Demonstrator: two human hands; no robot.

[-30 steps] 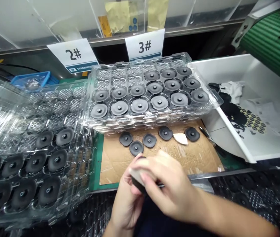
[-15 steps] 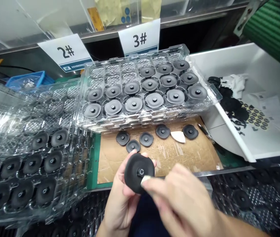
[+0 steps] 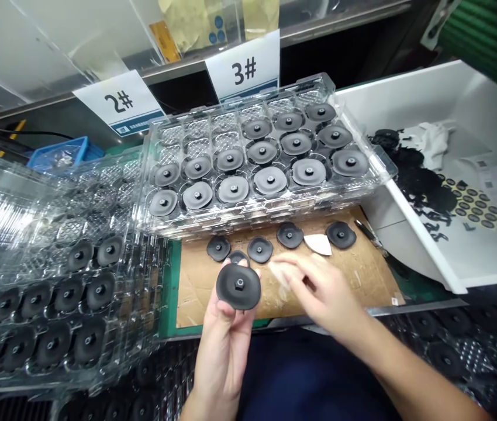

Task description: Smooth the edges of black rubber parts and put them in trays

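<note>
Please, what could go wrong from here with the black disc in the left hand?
The black disc rests only on the fingers of the left hand, so it could perhaps slip and fall. The right hand is close to the loose discs on the cardboard, and might knock them out of place.

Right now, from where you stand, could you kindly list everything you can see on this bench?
clear blister tray: one on top of a stack, transparent, centre
grey discs: 15, grey, in that tray's pockets
left clear trays: stacked, transparent, left
dark discs: about ten, black, in the left trays
loose discs: five, black, on the cardboard, one partly hidden
white wedge: one, off-white, on the cardboard
cardboard sheet: one, brown, on a green mat
dark tool: one, black, at the cardboard's far right corner
signs 2# and 3#: two, white, behind the trays
blue crate: one, blue, back left
white bin: one, white, right, with black scraps and white cloth
left hand: holding a black disc
right hand: over the cardboard, a blurred pale piece at its fingertips
</note>
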